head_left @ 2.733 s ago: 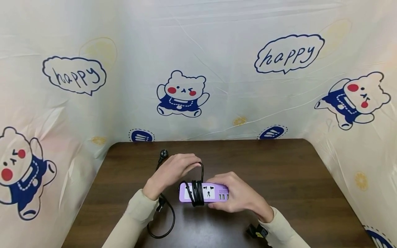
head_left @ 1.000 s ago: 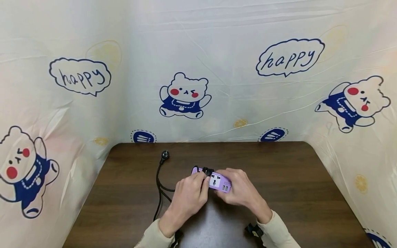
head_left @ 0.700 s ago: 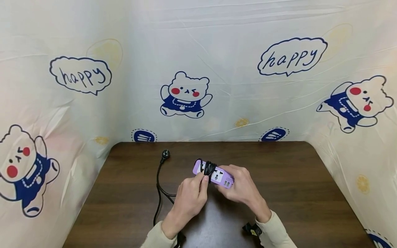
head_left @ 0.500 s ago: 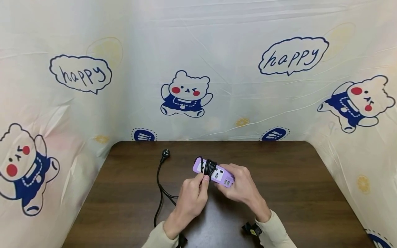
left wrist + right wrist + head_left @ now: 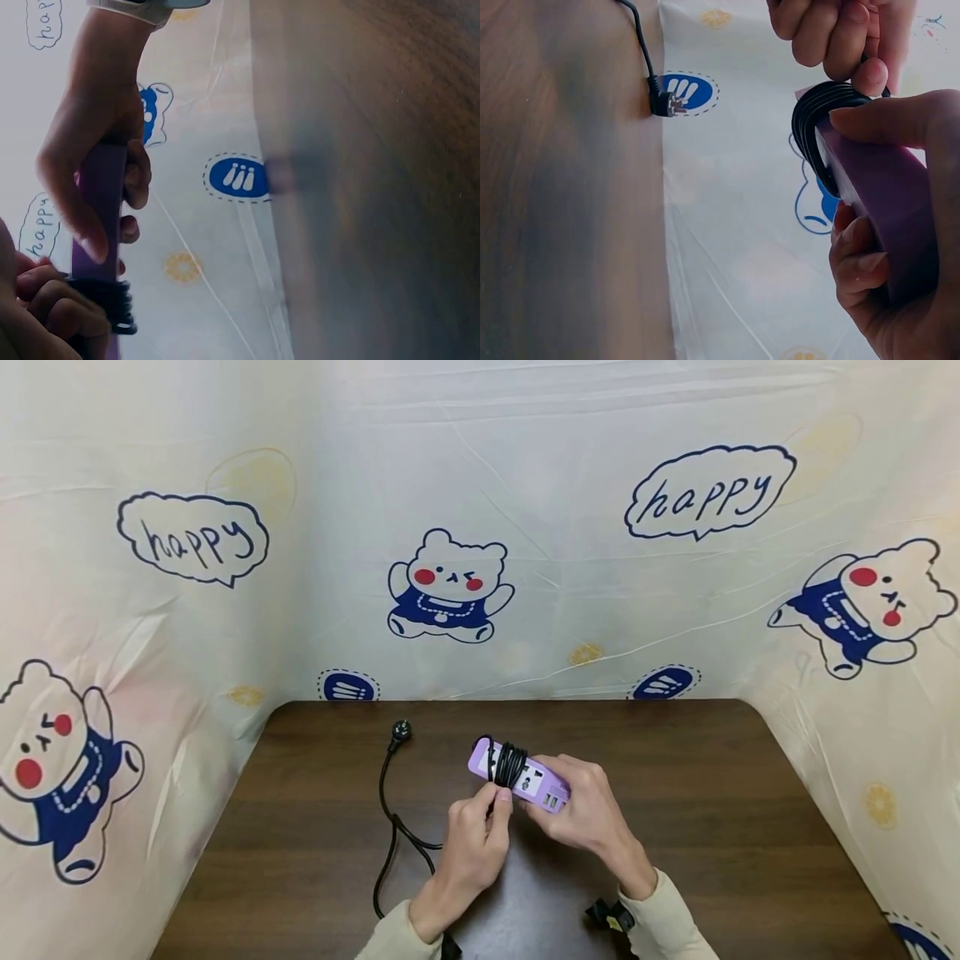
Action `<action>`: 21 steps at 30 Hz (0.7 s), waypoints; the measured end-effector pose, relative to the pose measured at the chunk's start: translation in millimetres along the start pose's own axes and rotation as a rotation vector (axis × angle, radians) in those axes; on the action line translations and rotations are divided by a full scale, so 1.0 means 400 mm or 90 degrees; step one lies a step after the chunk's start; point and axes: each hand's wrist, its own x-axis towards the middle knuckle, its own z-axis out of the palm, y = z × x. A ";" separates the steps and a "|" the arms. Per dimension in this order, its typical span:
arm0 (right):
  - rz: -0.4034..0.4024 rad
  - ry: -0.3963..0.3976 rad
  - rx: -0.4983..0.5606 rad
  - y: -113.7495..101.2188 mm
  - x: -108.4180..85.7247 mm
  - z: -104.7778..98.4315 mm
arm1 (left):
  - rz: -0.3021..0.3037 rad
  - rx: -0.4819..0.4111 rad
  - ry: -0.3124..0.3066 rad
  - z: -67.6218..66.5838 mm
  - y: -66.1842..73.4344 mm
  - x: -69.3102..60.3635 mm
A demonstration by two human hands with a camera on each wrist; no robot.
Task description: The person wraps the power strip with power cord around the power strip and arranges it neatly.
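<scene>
A purple power strip (image 5: 553, 797) with white socket faces is tilted in front of me, its left end farther away. Several turns of its black cord (image 5: 512, 766) are wound round the strip's middle. My right hand (image 5: 588, 806) grips the strip's right end, thumb on one side and fingers round the other, as the right wrist view shows. With thumb and fingertips, my left hand (image 5: 474, 843) pinches the cord at the near edge of the strip, beside the coils. The loose length of cord runs left to the plug (image 5: 402, 731), which lies on the table.
The dark wooden table (image 5: 675, 793) spreads beneath both hands. A pale printed cloth (image 5: 555, 527) hangs behind it and on both sides. Loose cord loops lie left of my left forearm. A small black device (image 5: 611, 916) sits at the right wrist.
Earlier my left hand held the cord up beyond the strip; it has come down to the near side. The strip, formerly level, is now tilted and farther from me, still in the right hand.
</scene>
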 end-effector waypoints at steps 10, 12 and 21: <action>0.031 0.009 0.029 0.010 0.003 -0.008 | -0.025 0.000 -0.035 0.002 0.002 -0.004; 0.031 0.016 0.030 0.011 0.003 -0.008 | -0.026 0.002 -0.041 0.002 0.003 -0.006; 0.057 0.070 0.023 0.016 0.004 -0.019 | -0.028 0.101 -0.058 0.006 0.006 -0.013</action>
